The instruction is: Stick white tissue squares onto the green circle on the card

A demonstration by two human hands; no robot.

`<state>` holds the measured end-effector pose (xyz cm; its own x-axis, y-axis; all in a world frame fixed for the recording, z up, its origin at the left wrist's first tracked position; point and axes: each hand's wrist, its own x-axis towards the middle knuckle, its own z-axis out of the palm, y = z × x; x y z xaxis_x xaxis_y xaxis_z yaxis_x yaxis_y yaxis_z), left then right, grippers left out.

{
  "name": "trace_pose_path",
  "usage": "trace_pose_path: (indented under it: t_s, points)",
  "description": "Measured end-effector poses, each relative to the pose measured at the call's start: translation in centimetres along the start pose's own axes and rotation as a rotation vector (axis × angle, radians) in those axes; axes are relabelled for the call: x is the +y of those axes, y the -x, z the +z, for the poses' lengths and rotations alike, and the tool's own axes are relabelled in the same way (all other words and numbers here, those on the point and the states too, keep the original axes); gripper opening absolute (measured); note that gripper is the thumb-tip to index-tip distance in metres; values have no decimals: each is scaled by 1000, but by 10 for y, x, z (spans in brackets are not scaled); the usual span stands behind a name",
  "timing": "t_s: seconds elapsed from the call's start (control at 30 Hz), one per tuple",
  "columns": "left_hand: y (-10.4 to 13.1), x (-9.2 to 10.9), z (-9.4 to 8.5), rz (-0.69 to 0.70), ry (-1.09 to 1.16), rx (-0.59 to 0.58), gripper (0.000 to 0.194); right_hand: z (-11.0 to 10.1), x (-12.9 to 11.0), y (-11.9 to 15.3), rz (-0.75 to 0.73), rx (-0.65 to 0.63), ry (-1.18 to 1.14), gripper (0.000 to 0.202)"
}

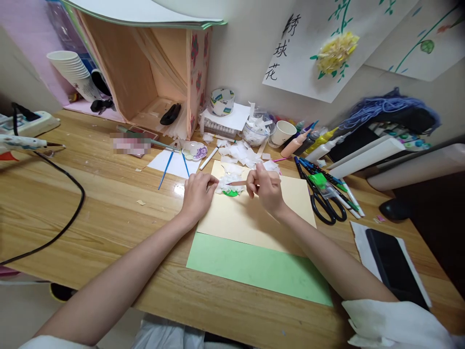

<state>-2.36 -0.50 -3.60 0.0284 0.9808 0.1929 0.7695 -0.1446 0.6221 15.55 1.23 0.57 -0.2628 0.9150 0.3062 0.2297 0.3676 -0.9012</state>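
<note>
A cluster of crumpled white paper pieces, with a green patch at its lower edge, lies on a cream sheet. My left hand is at the cluster's left side, thumb and forefinger pressed together against its edge; what lies between them is hidden. From the right, my right hand grips a thin brownish pencil whose dark tip points left into the white paper. Under the cream sheet lies a green sheet, its near strip showing.
Loose white paper scraps lie behind my hands, near a bowl of scraps and a paper cup. Black-handled scissors and pens are at right, beyond them a phone. A glue gun with a black cord sits left.
</note>
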Motion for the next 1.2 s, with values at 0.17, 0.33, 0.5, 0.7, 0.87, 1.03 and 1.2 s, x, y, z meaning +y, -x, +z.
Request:
trace_pose_path:
  t_s: [0.17,0.33,0.5,0.7,0.87,1.03,1.2]
  points:
    - [1,1,0,-1,-9,12,12,8,-4,9,-251,-236,302,60]
    - [1,1,-1,-8,2,4,11,14,2,7,-291,-244,419,56]
    - [1,2,-1,-5,0,3,11,11,3,5,-230,-193,321,57]
    - [1,2,-1,-12,-4,-2,12,10,3,3,-187,-182,261,59]
    - [1,2,-1,-10,5,4,11,9,4,3,-155,-157,261,60]
    - [1,2,-1,-3,6,10,11,10,5,3,-88,-117,199,61]
    - [1,2,-1,2,1,2,12,13,7,0,20,-68,104,60]
